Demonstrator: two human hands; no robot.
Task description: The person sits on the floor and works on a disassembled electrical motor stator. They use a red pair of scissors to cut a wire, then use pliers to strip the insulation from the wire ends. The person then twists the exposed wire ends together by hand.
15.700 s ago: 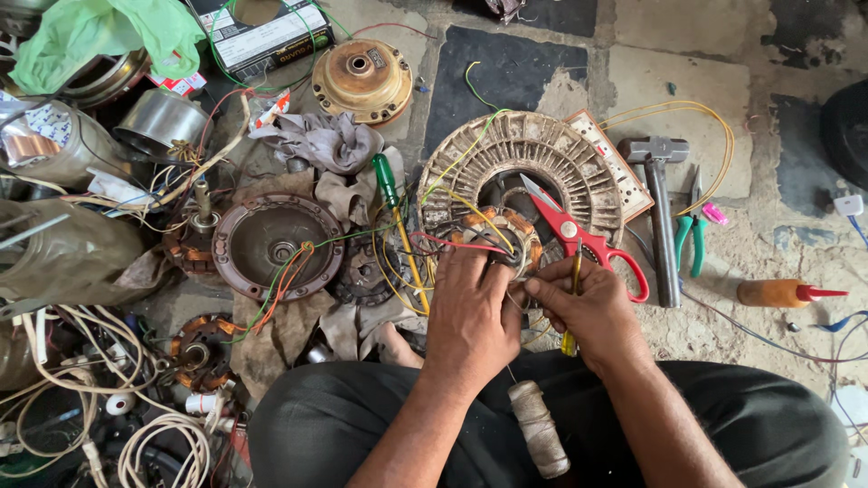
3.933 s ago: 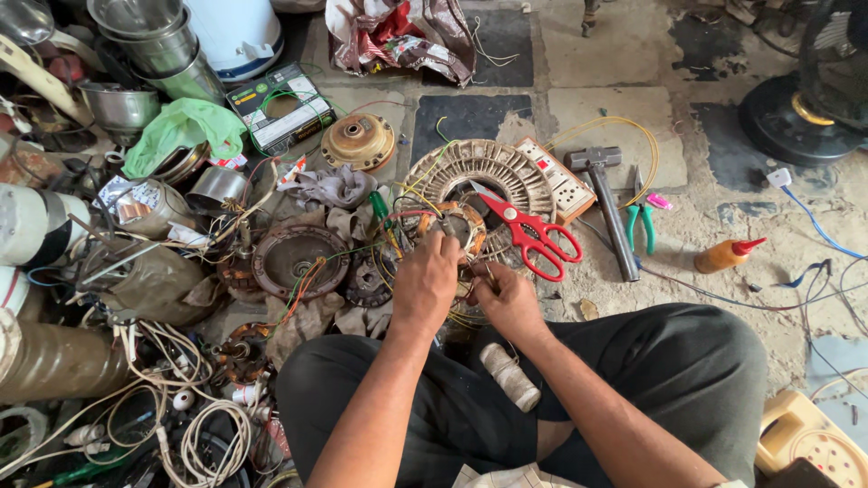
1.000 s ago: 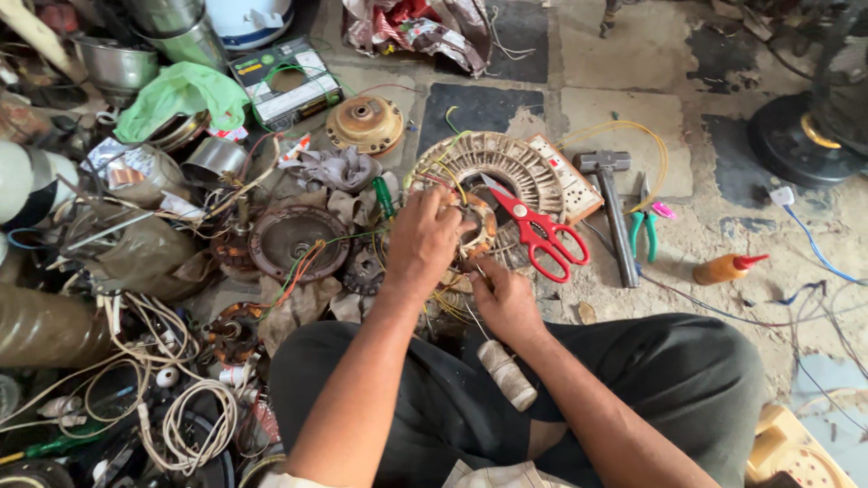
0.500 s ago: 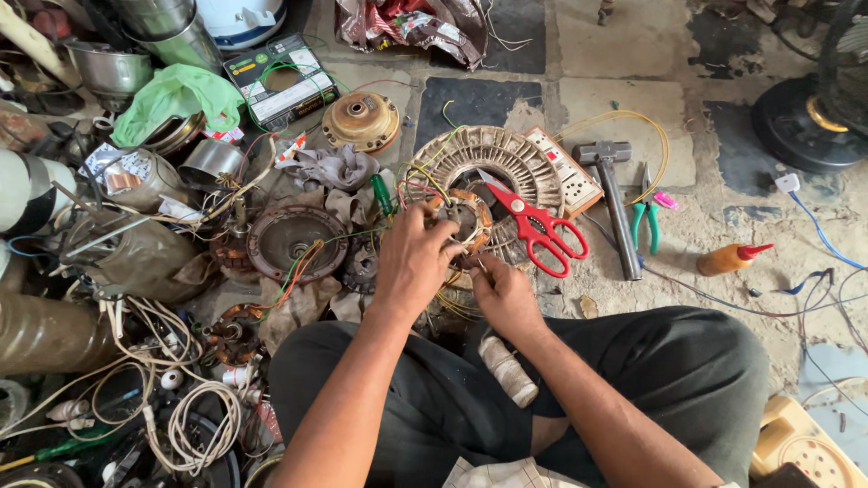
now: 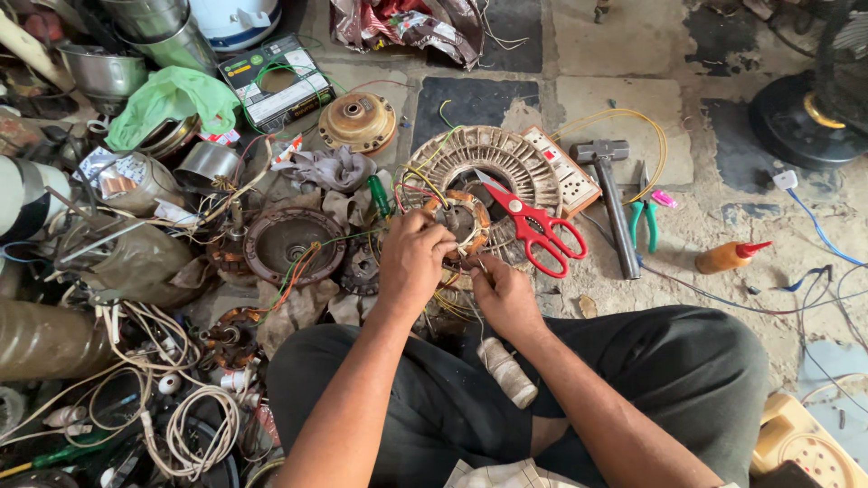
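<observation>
A round fan motor stator (image 5: pixel 506 163) with copper windings and coloured wires lies on the floor in front of me. My left hand (image 5: pixel 411 258) grips the winding at the stator's centre (image 5: pixel 463 217). Beside it, my right hand (image 5: pixel 502 294) pinches a thin thread or wire at the stator's near edge. A spool of pale thread (image 5: pixel 506 370) rests on my lap between my arms. Red-handled scissors (image 5: pixel 535 226) lie across the stator's right side.
A hammer (image 5: pixel 610 194), green pliers (image 5: pixel 645 221), an orange squeeze bottle (image 5: pixel 728 256) and a switch board (image 5: pixel 565 172) lie to the right. Motor housings (image 5: pixel 289 244), a brass cover (image 5: pixel 359 122), rags, steel pots and tangled cables (image 5: pixel 181 416) crowd the left. A fan base (image 5: pixel 809 113) stands far right.
Both hands have stayed on the stator, with the right hand shifting slightly along its near edge. The view has drifted a little; the objects around have not moved.
</observation>
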